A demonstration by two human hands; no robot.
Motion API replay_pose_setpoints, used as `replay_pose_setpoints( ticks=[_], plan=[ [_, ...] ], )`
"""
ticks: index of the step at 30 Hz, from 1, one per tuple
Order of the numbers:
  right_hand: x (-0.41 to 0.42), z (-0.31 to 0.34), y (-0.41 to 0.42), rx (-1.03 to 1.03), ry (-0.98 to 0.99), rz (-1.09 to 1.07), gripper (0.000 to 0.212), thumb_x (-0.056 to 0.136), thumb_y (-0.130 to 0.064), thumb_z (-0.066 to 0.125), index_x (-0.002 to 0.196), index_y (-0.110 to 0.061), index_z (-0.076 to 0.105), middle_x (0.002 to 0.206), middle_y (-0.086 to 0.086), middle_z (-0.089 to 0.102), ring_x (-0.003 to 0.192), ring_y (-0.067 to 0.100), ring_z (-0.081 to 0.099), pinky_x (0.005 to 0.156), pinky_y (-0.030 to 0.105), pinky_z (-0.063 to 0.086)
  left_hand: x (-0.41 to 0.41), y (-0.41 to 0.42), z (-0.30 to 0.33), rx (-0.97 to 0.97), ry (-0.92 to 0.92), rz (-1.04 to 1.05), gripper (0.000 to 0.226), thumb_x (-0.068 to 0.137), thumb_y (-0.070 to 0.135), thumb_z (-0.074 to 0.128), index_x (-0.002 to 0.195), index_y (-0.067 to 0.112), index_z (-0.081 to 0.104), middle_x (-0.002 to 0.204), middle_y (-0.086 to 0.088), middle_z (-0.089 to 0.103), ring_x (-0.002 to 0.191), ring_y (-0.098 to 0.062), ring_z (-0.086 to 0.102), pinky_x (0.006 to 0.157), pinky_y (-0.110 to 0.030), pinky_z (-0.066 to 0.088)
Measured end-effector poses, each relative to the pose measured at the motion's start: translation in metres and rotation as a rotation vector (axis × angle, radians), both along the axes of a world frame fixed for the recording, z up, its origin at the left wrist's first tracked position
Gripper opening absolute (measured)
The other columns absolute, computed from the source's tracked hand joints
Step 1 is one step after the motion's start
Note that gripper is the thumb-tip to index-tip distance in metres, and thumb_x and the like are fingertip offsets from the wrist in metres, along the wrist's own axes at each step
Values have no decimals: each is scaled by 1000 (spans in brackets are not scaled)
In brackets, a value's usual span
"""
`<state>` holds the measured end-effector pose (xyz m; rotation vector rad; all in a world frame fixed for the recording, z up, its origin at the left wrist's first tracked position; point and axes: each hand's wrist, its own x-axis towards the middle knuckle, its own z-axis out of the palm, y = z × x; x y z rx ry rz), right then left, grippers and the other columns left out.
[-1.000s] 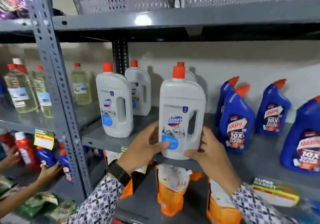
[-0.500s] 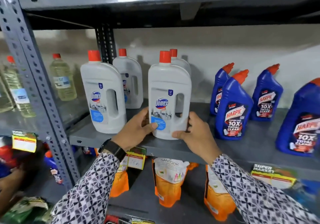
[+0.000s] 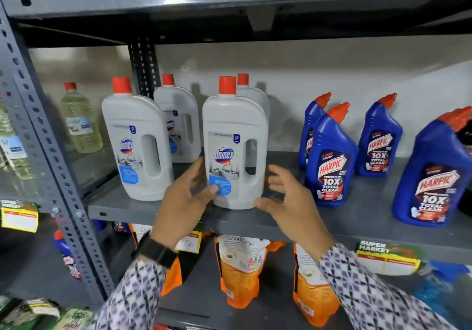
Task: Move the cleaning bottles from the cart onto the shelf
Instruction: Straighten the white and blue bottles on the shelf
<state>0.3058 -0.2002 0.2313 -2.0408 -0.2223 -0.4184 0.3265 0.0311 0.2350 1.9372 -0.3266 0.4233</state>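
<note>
A white Domex bottle (image 3: 235, 130) with a red cap stands upright near the front edge of the grey metal shelf (image 3: 281, 223). My left hand (image 3: 182, 202) is at its lower left with fingers spread, and only the thumb touches the label. On the bottle's lower right, my right hand (image 3: 288, 202) is open, with a small gap to the bottle. Three more Domex bottles stand on the same shelf: one at the left front (image 3: 138, 145), one behind that (image 3: 178, 125), and one directly behind the bottle at my hands (image 3: 252, 94). The cart is out of view.
Several blue Harpic bottles (image 3: 330, 161) fill the shelf's right side. A bottle of yellowish liquid (image 3: 80, 122) stands on the neighbouring shelf at left, beyond a perforated grey post (image 3: 51, 163). Orange refill pouches (image 3: 242, 273) sit on the shelf below. Another shelf board hangs close overhead.
The bottle went from being held above the shelf edge to standing on the shelf. Both hands have loosened from its sides, and the right hand has come off it.
</note>
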Motion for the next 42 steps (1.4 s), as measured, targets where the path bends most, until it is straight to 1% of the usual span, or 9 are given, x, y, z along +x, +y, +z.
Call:
replay_pose_setpoints(
  ticks=[2,4,8,12,14,18,25,37,42],
  plan=[
    [-16,-3,-20,56,-139,-117,61,84,-20,84,139,-28,58,118,-16,69,110,-1,67,91,14,52,-25,-17,-2,-157,-182,242,50,94,6,66,139,25,59,128,6,69,110,7,65,90,-1,48],
    [-31,-5,-46,131,-315,-286,44,86,-12,81,126,-22,65,110,-10,74,103,2,71,85,12,54,-45,-42,-2,-146,-310,299,36,95,3,64,125,22,69,114,8,71,101,6,66,83,0,47],
    [-31,-4,-102,117,-337,-493,57,85,-3,80,134,-17,56,127,0,62,113,12,64,86,14,52,-51,-108,1,169,-168,-74,36,96,14,66,128,31,70,119,18,74,104,5,68,93,-13,52],
    [-2,-4,-131,157,-11,-299,85,81,-6,84,151,-22,39,143,5,56,125,21,59,104,42,52,-11,-162,15,188,46,-252,65,100,19,60,159,25,32,137,16,49,123,-3,58,105,-20,44],
    [5,-1,-136,161,90,-194,76,84,-4,80,148,-20,43,138,10,65,117,19,67,102,43,56,7,-177,22,77,127,-369,61,100,12,61,154,23,36,137,13,49,121,-5,58,106,-23,47],
    [-2,2,-144,42,75,-202,57,86,-6,78,135,-21,52,124,4,72,110,16,71,100,47,59,18,-195,18,35,122,-442,38,97,1,62,128,21,54,123,0,68,98,7,68,83,-6,53],
    [-32,-7,-155,-25,-15,-276,58,89,-14,78,138,-23,48,126,-2,71,112,15,71,98,42,60,5,-203,-1,130,92,-420,38,96,14,66,120,42,55,123,13,72,114,4,68,95,-13,52],
    [-39,-7,-152,-20,-46,-247,62,89,-18,79,143,-22,49,134,1,70,118,15,70,98,32,58,-9,-202,-5,255,35,-231,45,97,24,65,140,25,52,129,7,71,119,-7,66,108,-35,52],
    [-53,-7,-159,-46,-45,-174,74,91,-22,76,154,-29,37,144,-1,63,129,13,62,103,26,50,-26,-207,-5,198,48,-156,56,97,21,66,148,33,46,123,22,68,108,20,62,100,-21,51]
  ],
)
